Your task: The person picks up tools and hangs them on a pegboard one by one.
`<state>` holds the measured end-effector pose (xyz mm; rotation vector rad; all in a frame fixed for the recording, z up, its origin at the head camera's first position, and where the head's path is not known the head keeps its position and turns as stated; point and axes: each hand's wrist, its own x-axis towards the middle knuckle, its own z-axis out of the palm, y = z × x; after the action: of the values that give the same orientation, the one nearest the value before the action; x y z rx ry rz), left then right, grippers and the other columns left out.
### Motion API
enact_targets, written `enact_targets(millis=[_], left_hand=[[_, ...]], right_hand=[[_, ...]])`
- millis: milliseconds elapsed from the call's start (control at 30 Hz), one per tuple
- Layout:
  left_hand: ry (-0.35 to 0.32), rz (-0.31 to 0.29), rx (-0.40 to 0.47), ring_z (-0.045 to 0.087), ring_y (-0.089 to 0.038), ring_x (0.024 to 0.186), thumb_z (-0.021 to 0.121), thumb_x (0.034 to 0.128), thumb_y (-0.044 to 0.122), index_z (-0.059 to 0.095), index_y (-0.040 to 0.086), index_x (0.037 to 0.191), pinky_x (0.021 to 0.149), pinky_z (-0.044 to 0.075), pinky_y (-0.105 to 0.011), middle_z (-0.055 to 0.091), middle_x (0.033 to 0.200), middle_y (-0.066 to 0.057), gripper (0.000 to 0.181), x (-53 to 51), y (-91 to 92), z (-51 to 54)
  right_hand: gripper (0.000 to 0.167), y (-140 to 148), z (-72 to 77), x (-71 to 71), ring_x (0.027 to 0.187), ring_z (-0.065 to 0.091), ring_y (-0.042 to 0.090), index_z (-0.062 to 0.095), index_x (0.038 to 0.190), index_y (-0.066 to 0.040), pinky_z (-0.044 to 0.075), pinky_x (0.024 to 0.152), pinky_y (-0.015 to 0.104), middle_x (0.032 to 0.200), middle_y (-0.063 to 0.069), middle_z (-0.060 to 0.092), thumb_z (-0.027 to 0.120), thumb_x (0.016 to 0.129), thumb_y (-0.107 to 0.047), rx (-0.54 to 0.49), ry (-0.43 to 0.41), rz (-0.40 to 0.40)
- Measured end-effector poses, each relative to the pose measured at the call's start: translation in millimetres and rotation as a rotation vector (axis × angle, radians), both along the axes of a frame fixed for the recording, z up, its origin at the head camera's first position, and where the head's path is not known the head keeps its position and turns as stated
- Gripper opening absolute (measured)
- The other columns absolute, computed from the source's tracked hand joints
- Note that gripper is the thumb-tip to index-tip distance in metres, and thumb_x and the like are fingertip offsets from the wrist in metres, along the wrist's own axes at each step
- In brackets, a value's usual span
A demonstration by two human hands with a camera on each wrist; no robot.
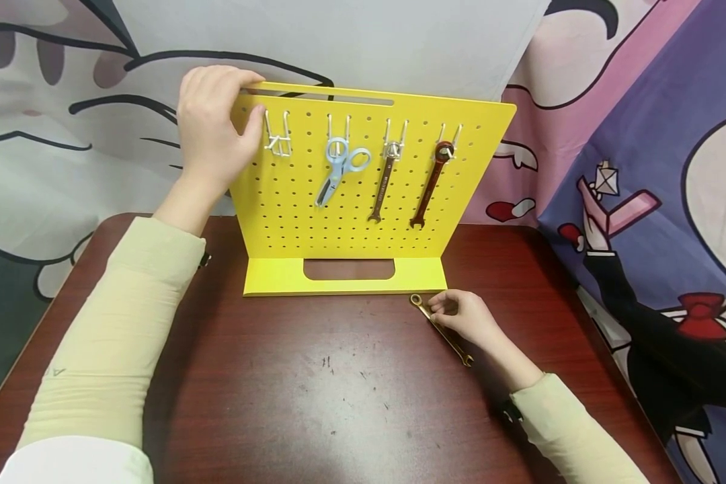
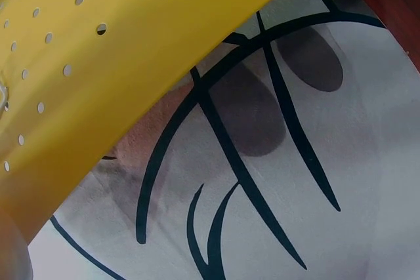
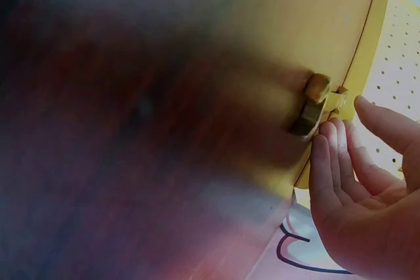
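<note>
My left hand grips the upper left corner of a yellow pegboard, thumb on the front face and fingers over the edge. In the left wrist view only a blurred bit of that hand shows at the lower left. On the table just before the board's base lies a brass-coloured combination wrench, ring end toward the board. My right hand is beside it, fingertips close to the shaft. In the right wrist view the thumb stands apart from the loosely bent fingers, and the wrench lies just beyond the fingertips.
Light blue scissors, a dark wrench and a reddish wrench hang on white hooks. A bare white hook is at the left. The dark red table meets printed cloths behind and at the right.
</note>
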<state>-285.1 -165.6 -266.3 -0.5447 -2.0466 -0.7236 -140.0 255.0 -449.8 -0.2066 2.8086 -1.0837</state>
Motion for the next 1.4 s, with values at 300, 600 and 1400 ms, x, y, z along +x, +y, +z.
enact_targets(millis=[300, 600, 1400], left_hand=[[-0.019, -0.001, 0.058, 0.062, -0.037, 0.123, 0.066, 0.0993, 0.013, 0.074, 0.003, 0.124, 0.124, 0.036, -0.038, 0.075, 0.121, -0.017, 0.027, 0.1, 3.0, 1.2], [-0.013, -0.009, 0.055, 0.062, -0.037, 0.123, 0.066, 0.0995, 0.013, 0.073, 0.003, 0.124, 0.124, 0.036, -0.038, 0.075, 0.121, -0.017, 0.027, 0.0, 3.6, 1.6], [-0.026, 0.003, 0.055, 0.062, -0.036, 0.124, 0.066, 0.0998, 0.014, 0.073, 0.003, 0.124, 0.124, 0.036, -0.038, 0.075, 0.122, -0.017, 0.027, 0.6, 3.4, 0.9]], right_hand=[[0.022, 0.1, -1.9, -1.4, 0.082, 0.072, 0.017, 0.076, 0.105, 0.005, 0.056, 0.073, 0.018, 0.092, 0.015, 0.078, 0.082, 0.084, 0.001, 0.019, -0.02, 0.027], [0.023, 0.2, -5.1, -2.4, 0.078, 0.068, 0.012, 0.076, 0.101, 0.002, 0.054, 0.072, 0.019, 0.085, 0.009, 0.076, 0.086, 0.08, -0.001, 0.056, -0.028, 0.03], [0.012, -3.0, -5.2, -5.2, 0.068, 0.064, 0.005, 0.079, 0.088, 0.0, 0.051, 0.067, 0.02, 0.077, 0.006, 0.077, 0.083, 0.078, -0.004, 0.082, -0.076, -0.011]])
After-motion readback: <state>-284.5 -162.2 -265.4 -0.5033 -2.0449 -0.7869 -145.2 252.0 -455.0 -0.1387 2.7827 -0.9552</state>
